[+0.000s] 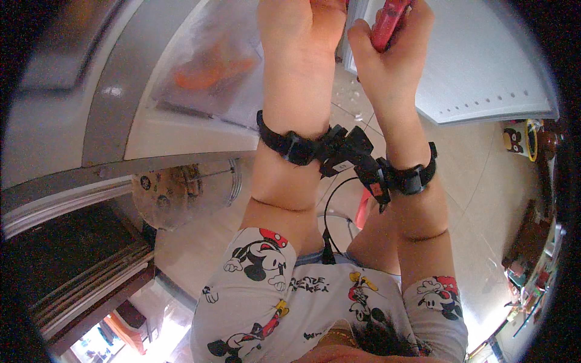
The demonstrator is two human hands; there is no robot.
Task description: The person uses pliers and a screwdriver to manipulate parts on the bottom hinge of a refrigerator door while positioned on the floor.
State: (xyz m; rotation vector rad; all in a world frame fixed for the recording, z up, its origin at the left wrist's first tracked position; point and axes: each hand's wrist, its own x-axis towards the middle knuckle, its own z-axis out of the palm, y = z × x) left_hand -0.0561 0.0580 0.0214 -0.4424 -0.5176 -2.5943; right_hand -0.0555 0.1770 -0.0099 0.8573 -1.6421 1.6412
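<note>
My right hand [396, 60] is closed round a red handle [389, 25]; the rest of that tool runs past the upper edge, so its kind is hidden. To its left, my left hand [308, 24] is cut off by the same edge, and its fingers do not show. A sliver of red shows beside it. Both hands are raised between an open white door [484, 66] on the right and a frosty, see-through drawer front [206, 78] on the left, with something orange blurred behind it. Black straps with small devices [348, 151] circle both forearms.
Small white bits [357, 97] lie on the tiled floor [472, 163] below the hands. A grey cabinet frame [115, 91] borders the left side. Below it hangs a clear bag [181, 193] with brown contents. A yellow-rimmed container [520, 140] stands at far right.
</note>
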